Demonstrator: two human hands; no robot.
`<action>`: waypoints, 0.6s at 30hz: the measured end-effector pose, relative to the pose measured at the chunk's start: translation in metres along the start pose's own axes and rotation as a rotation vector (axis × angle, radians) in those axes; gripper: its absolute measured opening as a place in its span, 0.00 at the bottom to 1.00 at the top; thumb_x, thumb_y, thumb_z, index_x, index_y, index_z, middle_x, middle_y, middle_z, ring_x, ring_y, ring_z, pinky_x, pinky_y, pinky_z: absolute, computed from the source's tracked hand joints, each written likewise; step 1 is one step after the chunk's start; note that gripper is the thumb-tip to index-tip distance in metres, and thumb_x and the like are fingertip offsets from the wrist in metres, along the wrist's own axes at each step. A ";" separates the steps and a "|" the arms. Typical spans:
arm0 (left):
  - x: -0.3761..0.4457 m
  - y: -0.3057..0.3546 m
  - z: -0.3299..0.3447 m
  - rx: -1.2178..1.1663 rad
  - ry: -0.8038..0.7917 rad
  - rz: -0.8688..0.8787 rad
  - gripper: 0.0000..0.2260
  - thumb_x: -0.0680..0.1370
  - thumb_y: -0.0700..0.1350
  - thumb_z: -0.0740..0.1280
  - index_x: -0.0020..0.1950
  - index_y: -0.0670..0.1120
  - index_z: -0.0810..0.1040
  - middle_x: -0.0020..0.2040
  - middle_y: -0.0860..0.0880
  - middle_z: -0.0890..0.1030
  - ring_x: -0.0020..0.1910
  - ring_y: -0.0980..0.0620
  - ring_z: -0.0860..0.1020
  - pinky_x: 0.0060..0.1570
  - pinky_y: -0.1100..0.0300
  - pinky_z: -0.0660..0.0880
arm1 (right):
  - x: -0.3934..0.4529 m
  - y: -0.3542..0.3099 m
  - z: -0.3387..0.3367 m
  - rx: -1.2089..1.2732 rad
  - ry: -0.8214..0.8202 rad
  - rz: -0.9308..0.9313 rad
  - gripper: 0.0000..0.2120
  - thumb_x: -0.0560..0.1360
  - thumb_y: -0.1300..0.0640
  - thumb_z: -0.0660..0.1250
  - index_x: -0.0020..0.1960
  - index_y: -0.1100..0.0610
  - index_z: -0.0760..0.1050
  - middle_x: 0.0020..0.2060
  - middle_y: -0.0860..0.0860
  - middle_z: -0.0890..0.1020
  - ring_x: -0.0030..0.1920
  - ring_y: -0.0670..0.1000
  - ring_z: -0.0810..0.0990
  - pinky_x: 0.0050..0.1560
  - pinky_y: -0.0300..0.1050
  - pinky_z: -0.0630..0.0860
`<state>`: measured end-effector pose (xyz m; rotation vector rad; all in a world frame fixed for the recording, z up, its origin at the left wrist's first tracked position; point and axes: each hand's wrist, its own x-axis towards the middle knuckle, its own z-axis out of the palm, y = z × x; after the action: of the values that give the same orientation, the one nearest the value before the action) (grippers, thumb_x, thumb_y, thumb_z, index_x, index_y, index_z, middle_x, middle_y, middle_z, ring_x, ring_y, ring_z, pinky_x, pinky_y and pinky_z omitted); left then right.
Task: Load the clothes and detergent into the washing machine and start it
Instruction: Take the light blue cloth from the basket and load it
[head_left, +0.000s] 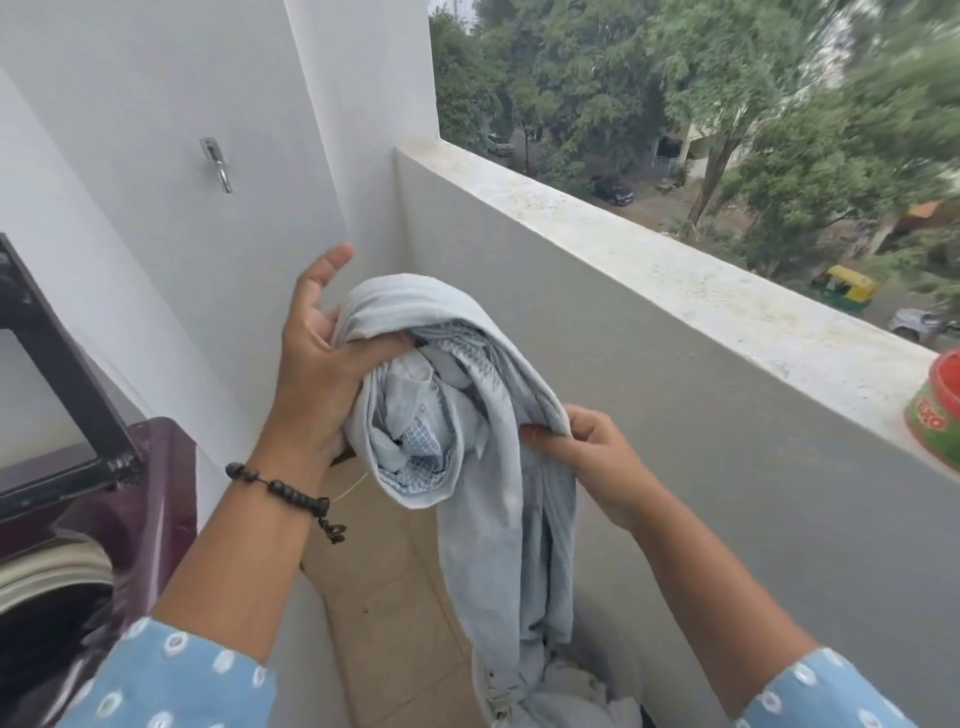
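Pale blue-grey cloth (498, 499): soft woven fabric, matt, creased, with a finer checked weave seen in the inner folds. Washing machine (156, 499): glossy dark maroon casing, smooth; lid (57, 364) framed in black, apparently plastic. Wall hook (218, 163): bright polished metal. Walls (156, 104): smooth matt white paint. Parapet ledge (675, 270): rough, speckled pale stone or concrete, dull. Floor (384, 597): tan tiles, low sheen. Tub (935, 410): shiny red and green plastic. Bracelet (291, 493): dark matt beads. Sleeves (171, 675): printed blue cloth.
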<state>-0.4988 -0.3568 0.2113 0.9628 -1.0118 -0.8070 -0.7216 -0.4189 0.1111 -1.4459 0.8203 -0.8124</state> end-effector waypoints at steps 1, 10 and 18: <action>0.001 0.003 -0.002 -0.021 0.009 0.005 0.42 0.60 0.39 0.77 0.72 0.48 0.66 0.44 0.53 0.85 0.42 0.55 0.83 0.40 0.61 0.79 | 0.005 -0.011 0.000 0.040 0.057 -0.044 0.11 0.73 0.62 0.71 0.54 0.64 0.79 0.47 0.58 0.84 0.47 0.54 0.82 0.50 0.50 0.79; 0.010 0.022 -0.014 0.133 -0.234 0.059 0.32 0.63 0.37 0.79 0.65 0.47 0.73 0.56 0.49 0.82 0.54 0.52 0.82 0.49 0.59 0.80 | 0.017 -0.167 -0.004 -0.014 0.475 -0.656 0.11 0.75 0.58 0.65 0.33 0.53 0.71 0.26 0.51 0.72 0.27 0.49 0.67 0.28 0.40 0.66; 0.021 0.013 -0.023 -0.079 -0.031 0.018 0.19 0.66 0.37 0.71 0.57 0.43 0.78 0.44 0.49 0.85 0.43 0.50 0.83 0.39 0.58 0.79 | 0.036 -0.122 0.014 -0.210 0.426 -0.506 0.09 0.68 0.54 0.63 0.36 0.61 0.74 0.30 0.53 0.72 0.32 0.48 0.68 0.34 0.46 0.64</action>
<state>-0.4691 -0.3642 0.2252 0.8751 -1.0066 -0.8430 -0.6887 -0.4395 0.2332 -1.7263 0.8844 -1.4906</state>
